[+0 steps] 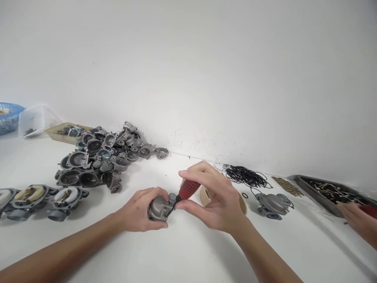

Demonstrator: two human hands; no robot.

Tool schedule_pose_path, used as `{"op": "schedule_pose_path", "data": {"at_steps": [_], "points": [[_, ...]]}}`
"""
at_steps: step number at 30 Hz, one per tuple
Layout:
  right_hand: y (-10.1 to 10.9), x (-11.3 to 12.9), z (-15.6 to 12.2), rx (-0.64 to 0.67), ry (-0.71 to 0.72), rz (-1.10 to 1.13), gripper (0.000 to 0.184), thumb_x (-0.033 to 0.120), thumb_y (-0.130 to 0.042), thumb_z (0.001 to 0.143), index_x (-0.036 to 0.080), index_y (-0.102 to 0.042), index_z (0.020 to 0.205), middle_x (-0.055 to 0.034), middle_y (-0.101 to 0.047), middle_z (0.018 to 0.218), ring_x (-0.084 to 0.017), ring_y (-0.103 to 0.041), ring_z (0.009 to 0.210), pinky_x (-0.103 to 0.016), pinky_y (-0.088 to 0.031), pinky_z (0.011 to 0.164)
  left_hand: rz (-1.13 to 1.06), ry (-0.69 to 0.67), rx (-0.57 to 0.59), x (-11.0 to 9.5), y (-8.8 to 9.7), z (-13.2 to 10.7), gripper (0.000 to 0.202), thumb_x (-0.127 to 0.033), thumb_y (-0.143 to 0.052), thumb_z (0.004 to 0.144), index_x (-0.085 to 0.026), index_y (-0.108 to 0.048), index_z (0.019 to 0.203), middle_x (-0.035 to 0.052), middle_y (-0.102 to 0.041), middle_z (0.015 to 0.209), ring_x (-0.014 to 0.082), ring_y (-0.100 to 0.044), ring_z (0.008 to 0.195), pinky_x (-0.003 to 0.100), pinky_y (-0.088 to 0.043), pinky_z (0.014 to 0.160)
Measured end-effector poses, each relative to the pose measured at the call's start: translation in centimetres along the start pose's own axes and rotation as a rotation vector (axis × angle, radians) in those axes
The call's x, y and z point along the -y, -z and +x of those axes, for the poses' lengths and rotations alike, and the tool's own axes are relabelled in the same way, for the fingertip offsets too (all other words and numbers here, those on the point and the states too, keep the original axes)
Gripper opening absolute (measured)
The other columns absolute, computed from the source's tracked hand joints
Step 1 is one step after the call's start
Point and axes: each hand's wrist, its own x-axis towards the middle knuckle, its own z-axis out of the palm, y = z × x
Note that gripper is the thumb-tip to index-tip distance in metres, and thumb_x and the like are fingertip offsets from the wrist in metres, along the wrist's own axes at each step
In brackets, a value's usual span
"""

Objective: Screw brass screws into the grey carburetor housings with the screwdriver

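A grey metal carburetor float bowl is gripped in my left hand, fingers and thumb wrapped round its sides. My right hand is closed on the red handle of a screwdriver. The screwdriver is tilted, and its dark shaft reaches down to the near right edge of the bowl, at a small brass-coloured spot. Behind my right hand stands a partly hidden tan round container. To the right lies a carburetor with its bowl side up, and a small black O-ring is near it.
Many loose float bowls are heaped at left, beyond a row of carburetor bodies with floats. Black rubber rings and brass parts lie along the wall. Another person's hand is beside a grey tray at right.
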Motion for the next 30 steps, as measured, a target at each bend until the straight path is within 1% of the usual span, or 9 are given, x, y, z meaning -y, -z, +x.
{"op": "schedule_pose_path", "data": {"at_steps": [3, 8, 11, 13, 17, 19, 22, 27, 30], "points": [[-0.11, 0.07, 0.03, 0.055, 0.008, 0.054, 0.055, 0.006, -0.067, 0.098, 0.022, -0.061, 0.150, -0.0052, -0.074, 0.101, -0.018, -0.072, 0.089, -0.039, -0.064, 0.083, -0.021, -0.005, -0.006, -0.02, -0.02, -0.06, 0.051, -0.039, -0.090, 0.077, -0.028, -0.060, 0.117, -0.0027, -0.074, 0.102, 0.0208, -0.067, 0.082, 0.032, -0.049, 0.079], [-0.26, 0.21, -0.03, -0.019, 0.058, -0.043, 0.054, 0.013, -0.086, 0.089, 0.027, -0.069, 0.139, 0.0000, -0.069, 0.095, -0.011, -0.069, 0.074, -0.025, -0.060, 0.063, -0.058, 0.011, 0.003, -0.22, 0.07, -0.05, 0.048, -0.040, -0.089, 0.079, -0.028, -0.061, 0.116, -0.0029, -0.076, 0.105, 0.0211, -0.070, 0.085, 0.033, -0.050, 0.084], [-0.09, 0.32, -0.05, 0.067, -0.006, 0.037, 0.055, 0.010, -0.068, 0.098, 0.023, -0.059, 0.151, -0.0080, -0.072, 0.114, -0.016, -0.074, 0.089, -0.034, -0.065, 0.076, -0.067, 0.015, -0.004, -0.26, 0.03, 0.00, 0.049, -0.038, -0.089, 0.078, -0.028, -0.061, 0.116, -0.0029, -0.077, 0.105, 0.0208, -0.069, 0.085, 0.032, -0.050, 0.083], [0.03, 0.30, -0.02, 0.087, -0.027, 0.054, 0.057, 0.006, -0.063, 0.099, 0.022, -0.056, 0.154, -0.0082, -0.076, 0.112, -0.017, -0.075, 0.092, -0.038, -0.065, 0.083, -0.062, 0.022, -0.014, -0.26, 0.00, -0.01, 0.049, -0.037, -0.090, 0.077, -0.027, -0.061, 0.115, -0.0038, -0.076, 0.100, 0.0197, -0.067, 0.082, 0.030, -0.049, 0.079], [0.08, 0.12, 0.03, -0.009, 0.032, -0.108, 0.056, 0.014, -0.085, 0.090, 0.027, -0.067, 0.140, 0.0016, -0.074, 0.084, -0.014, -0.067, 0.071, -0.030, -0.059, 0.066, -0.081, 0.030, -0.015, -0.29, 0.00, -0.05, 0.047, -0.037, -0.090, 0.077, -0.027, -0.061, 0.113, -0.0042, -0.076, 0.103, 0.0190, -0.067, 0.084, 0.030, -0.049, 0.081], [0.02, 0.05, -0.02, 0.008, 0.032, -0.109, 0.055, 0.015, -0.083, 0.092, 0.027, -0.065, 0.143, 0.0002, -0.074, 0.087, -0.015, -0.069, 0.076, -0.032, -0.062, 0.070, -0.086, 0.035, -0.010, -0.29, -0.01, -0.07, 0.046, -0.037, -0.089, 0.078, -0.027, -0.061, 0.113, -0.0038, -0.076, 0.105, 0.0192, -0.068, 0.085, 0.030, -0.050, 0.083], [-0.19, -0.04, -0.15, 0.061, -0.035, 0.076, 0.056, 0.011, -0.068, 0.099, 0.027, -0.059, 0.151, -0.0058, -0.077, 0.104, -0.020, -0.076, 0.091, -0.042, -0.067, 0.084, -0.081, 0.032, -0.010, -0.30, -0.04, -0.07, 0.048, -0.038, -0.088, 0.078, -0.026, -0.061, 0.115, -0.0025, -0.076, 0.104, 0.0203, -0.068, 0.085, 0.031, -0.050, 0.082], [-0.72, -0.47, -0.33, -0.078, -0.099, 0.088, 0.059, 0.019, -0.090, 0.086, 0.036, -0.069, 0.139, 0.0032, -0.073, 0.081, -0.015, -0.068, 0.070, -0.034, -0.061, 0.069, -0.081, 0.041, -0.008, -0.52, 0.01, 0.03, 0.046, -0.038, -0.088, 0.077, -0.027, -0.062, 0.114, -0.0026, -0.076, 0.100, 0.0208, -0.068, 0.083, 0.033, -0.050, 0.082], [-0.76, -0.61, -0.46, -0.048, -0.134, 0.117, 0.061, 0.022, -0.084, 0.093, 0.036, -0.063, 0.148, -0.0015, -0.074, 0.097, -0.017, -0.071, 0.080, -0.038, -0.063, 0.075, -0.086, 0.034, -0.013, -0.55, 0.03, 0.08, 0.048, -0.038, -0.088, 0.078, -0.027, -0.062, 0.116, -0.0014, -0.076, 0.102, 0.0218, -0.068, 0.085, 0.033, -0.050, 0.082]]}}
